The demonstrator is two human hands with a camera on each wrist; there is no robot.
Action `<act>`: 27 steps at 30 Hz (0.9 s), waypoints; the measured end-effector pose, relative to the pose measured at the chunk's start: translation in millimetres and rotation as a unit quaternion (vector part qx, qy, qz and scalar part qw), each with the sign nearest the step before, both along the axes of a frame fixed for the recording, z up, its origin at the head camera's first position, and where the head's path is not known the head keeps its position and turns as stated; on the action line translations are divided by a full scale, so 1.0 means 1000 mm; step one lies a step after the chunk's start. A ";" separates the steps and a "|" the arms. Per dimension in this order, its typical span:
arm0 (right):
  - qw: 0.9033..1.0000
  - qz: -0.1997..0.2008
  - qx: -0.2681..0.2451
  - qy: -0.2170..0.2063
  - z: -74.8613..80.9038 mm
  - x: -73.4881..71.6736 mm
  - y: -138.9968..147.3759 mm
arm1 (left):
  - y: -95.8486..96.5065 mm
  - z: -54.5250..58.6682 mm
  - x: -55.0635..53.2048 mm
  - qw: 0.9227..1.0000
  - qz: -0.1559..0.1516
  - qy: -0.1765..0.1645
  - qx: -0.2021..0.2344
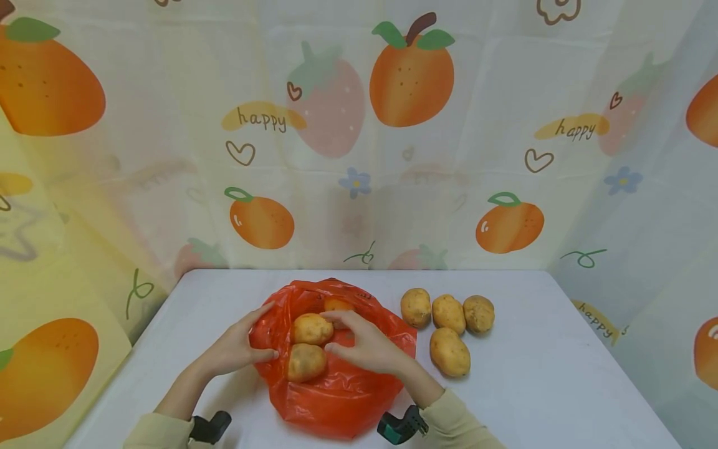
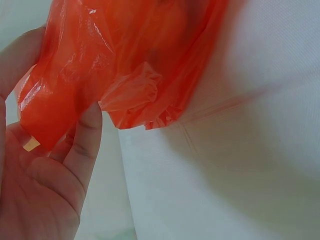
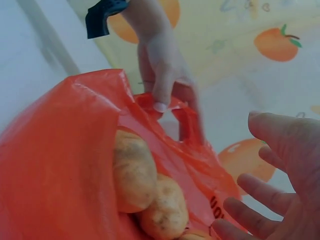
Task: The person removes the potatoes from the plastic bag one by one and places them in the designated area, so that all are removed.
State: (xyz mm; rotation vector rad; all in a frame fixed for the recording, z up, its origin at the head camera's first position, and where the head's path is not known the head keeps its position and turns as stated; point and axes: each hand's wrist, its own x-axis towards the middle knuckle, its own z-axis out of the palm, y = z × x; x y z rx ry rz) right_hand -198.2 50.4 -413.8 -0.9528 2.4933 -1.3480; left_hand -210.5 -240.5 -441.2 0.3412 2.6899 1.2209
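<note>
The bare right hand point(image 3: 307, 172), fingers spread, held nothing over the thin red plastic bag point(image 1: 336, 408) on the white table point(image 1: 533, 386); the left hand point(image 1: 238, 348) gripped its likely slippery side. Oval yellow-brown potatoes point(image 1: 306, 363) inside seemed firm, best cupped round the middle.

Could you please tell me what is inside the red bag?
Two potatoes show plainly inside the bag, with part of a third potato beyond them. The bag's sides and the right hand cover the rest, so I cannot tell whether more lie deeper.
</note>
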 end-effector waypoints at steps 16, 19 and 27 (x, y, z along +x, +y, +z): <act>0.998 0.032 0.036 -0.035 -0.021 -0.006 -0.026 | 0.001 0.001 0.000 1.000 -0.003 0.004 0.001; 0.998 0.026 0.042 -0.035 -0.024 -0.006 -0.030 | 0.000 -0.001 0.000 1.000 -0.006 0.008 0.000; 0.998 0.034 0.048 -0.006 -0.037 -0.009 -0.037 | 0.000 -0.002 -0.001 1.000 -0.008 0.006 0.001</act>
